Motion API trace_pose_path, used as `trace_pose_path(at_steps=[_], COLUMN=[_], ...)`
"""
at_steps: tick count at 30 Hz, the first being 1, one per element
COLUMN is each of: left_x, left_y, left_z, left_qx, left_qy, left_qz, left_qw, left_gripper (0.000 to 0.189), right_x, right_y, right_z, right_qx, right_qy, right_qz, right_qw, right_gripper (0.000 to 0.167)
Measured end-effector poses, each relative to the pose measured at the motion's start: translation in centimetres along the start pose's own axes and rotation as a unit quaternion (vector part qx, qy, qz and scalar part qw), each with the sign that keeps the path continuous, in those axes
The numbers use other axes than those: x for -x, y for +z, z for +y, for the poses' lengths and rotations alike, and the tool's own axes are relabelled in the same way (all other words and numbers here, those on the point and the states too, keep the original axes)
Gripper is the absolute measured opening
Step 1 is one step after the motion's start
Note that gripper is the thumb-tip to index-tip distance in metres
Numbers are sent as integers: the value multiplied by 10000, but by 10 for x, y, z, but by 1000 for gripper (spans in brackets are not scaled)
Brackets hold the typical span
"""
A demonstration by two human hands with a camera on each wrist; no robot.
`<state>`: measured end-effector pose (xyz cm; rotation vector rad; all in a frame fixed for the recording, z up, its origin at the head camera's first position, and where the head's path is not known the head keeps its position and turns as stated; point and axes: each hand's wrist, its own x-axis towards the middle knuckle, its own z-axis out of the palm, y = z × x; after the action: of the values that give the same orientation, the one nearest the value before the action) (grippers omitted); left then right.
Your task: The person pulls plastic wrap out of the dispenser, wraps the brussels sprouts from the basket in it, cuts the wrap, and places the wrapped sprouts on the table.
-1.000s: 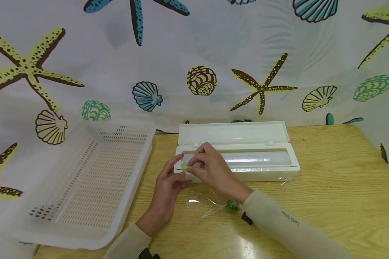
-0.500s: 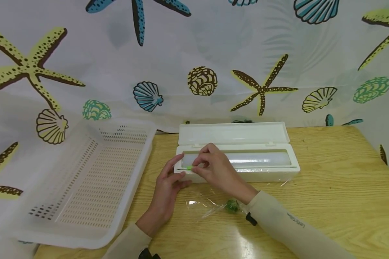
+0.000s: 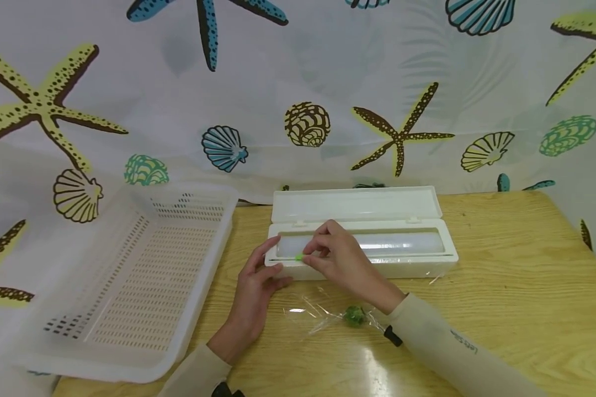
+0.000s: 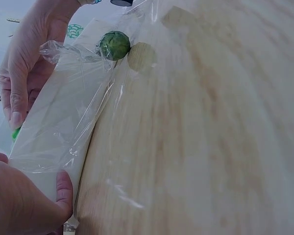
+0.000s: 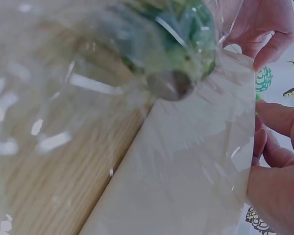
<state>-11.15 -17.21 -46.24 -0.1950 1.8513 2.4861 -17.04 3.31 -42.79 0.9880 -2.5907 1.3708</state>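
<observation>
Shell-printed cloth [image 3: 179, 105] hangs behind a wooden table [image 3: 516, 309]. At the front edge of an open box [image 3: 372, 225], left of centre, sits a green slider [image 3: 299, 257] — pinched by the right hand [image 3: 340, 259]. The left hand [image 3: 255, 295], fingers spread, touches the box's left end. A roll [image 3: 399, 242] lies inside; clear film [image 3: 323, 323] and a green vegetable [image 3: 355, 316] lie before it — a basket [image 3: 191, 300] stands left.

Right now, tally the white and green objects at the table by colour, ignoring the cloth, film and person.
White: 2 (perforated basket, cling-film dispenser)
Green: 2 (slide cutter, round vegetable)
Total: 4
</observation>
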Motion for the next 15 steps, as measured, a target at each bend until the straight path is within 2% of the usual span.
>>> trace_pose_path(at_steps=[6,15], left_x=[1,-1], left_y=[-2,1], left_z=[-3,-3], left_qx=[-158,-384], left_qy=[26,23], left_qz=[-36,239], left_qw=[9999,9990], left_gripper=[52,50], right_x=[0,0], right_y=[0,-3], right_z=[1,-1], right_qx=[-71,40], right_qy=[69,150], right_qz=[-89,-81], right_qw=[9999,9998], right_gripper=[7,6])
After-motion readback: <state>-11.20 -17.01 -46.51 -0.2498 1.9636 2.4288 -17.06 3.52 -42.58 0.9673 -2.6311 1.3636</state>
